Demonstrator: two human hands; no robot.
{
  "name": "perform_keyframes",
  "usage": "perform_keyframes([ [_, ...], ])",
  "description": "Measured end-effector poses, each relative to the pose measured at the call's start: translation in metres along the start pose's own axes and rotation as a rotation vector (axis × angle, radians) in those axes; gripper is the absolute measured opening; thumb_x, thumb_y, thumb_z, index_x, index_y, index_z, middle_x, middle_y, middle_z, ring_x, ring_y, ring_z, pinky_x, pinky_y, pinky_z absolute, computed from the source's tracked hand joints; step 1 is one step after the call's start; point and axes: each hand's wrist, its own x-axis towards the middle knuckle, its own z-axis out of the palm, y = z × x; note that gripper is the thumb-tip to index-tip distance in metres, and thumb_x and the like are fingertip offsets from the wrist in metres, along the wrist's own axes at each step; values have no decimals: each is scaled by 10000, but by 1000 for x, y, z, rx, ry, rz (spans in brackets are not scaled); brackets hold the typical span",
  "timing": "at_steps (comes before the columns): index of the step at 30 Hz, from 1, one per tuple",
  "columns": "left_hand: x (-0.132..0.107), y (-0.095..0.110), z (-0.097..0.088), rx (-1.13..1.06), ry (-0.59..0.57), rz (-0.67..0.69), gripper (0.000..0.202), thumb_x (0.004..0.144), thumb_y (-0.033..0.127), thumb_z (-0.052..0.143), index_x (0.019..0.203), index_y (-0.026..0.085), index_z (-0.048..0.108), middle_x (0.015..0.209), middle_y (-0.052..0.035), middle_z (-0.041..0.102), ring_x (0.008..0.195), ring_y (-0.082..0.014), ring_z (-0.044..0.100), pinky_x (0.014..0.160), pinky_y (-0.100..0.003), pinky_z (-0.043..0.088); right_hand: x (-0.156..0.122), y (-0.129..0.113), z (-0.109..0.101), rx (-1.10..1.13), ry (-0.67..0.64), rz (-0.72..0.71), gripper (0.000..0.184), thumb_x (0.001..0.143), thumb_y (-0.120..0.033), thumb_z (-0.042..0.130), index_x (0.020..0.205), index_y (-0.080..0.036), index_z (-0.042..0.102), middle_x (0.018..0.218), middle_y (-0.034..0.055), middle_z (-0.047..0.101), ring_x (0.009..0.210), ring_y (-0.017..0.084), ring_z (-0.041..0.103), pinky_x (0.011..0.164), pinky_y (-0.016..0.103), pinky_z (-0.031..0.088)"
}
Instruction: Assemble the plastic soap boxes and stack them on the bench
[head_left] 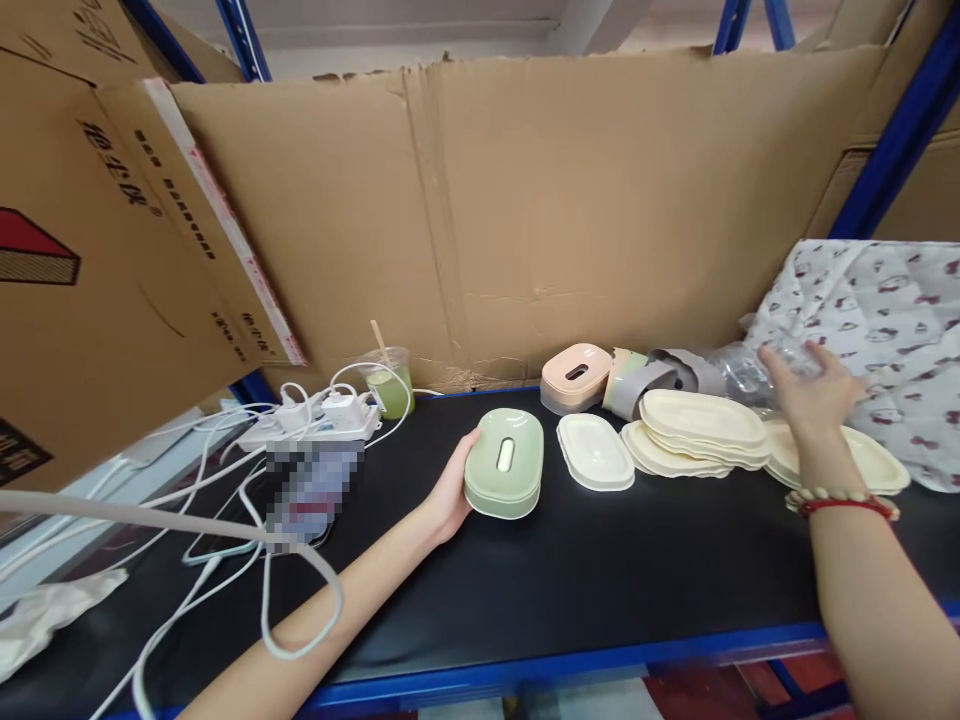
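One green slotted box [484, 492] is grasped by the left hand [452, 487]; one peach box [556, 374] is seen; the right hand [816, 390] is spread.

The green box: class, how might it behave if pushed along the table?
The green box seems stiff, showing no dent in the left hand. Its glossy top may be slippery. Low and broad, it would probably slide rather than tip.
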Motion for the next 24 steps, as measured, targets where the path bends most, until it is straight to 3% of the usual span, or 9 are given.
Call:
perform_keyframes([
  [2, 2, -2, 0, -37, -59, 15, 312, 877, 382, 433, 947, 174, 654, 830, -50, 728, 841, -210, 678, 754, -302, 520, -14, -31, -4, 193, 116, 144, 647, 745, -467, 595, 1258, -86, 491, 1293, 238, 403, 1163, 345, 465, 972, 468, 361],
  [5, 6, -6, 1, -107, -163, 60, 277, 867, 304, 481, 1035, 147, 636, 965, -90, 712, 930, -214, 658, 845, -315, 502, -47, -75, 1, 510, 51, -17, 666, 724, -454, 603, 1278, -112, 464, 1285, 186, 430, 1097, 289, 522, 962, 412, 404],
  [9, 9, -10, 1, -193, -206, 111, 315, 838, 207, 530, 1142, 142, 577, 1116, -110, 664, 1012, -209, 628, 912, -328, 479, -112, -106, 25, 646, -432, -248, 649, 671, -532, 624, 1208, -180, 529, 1177, 139, 488, 1081, 275, 517, 899, 428, 457],
  [12, 9, -8, 1, -263, -255, 135, 337, 871, 267, 469, 1175, 153, 560, 1155, -110, 646, 1072, -217, 600, 939, -352, 466, -157, -109, 38, 638, -731, -351, 655, 637, -535, 663, 1219, -258, 545, 1105, 81, 472, 1072, 241, 517, 929, 399, 448],
  [14, 8, -7, 1, -289, -301, 140, 373, 889, 358, 426, 1167, 155, 569, 1164, -112, 641, 1102, -230, 582, 948, -370, 459, -176, -106, 43, 619, -831, -370, 660, 624, -522, 686, 1226, -288, 549, 1072, 61, 446, 1061, 226, 512, 942, 385, 441],
  [17, 7, -7, 1, -265, -319, 145, 383, 882, 404, 440, 1138, 162, 590, 1179, -106, 636, 1118, -233, 571, 949, -356, 457, -187, -102, 45, 611, -889, -366, 665, 608, -503, 713, 1221, -296, 557, 1072, 58, 412, 1061, 226, 497, 943, 386, 442],
  [24, 6, -9, 4, -192, -249, 158, 348, 864, 266, 509, 1198, 170, 529, 1186, -100, 629, 1082, -216, 591, 882, -321, 494, -191, -104, 45, 592, -898, -397, 754, 539, -453, 771, 1240, -290, 548, 1089, 60, 391, 1119, 248, 461, 986, 416, 412],
])
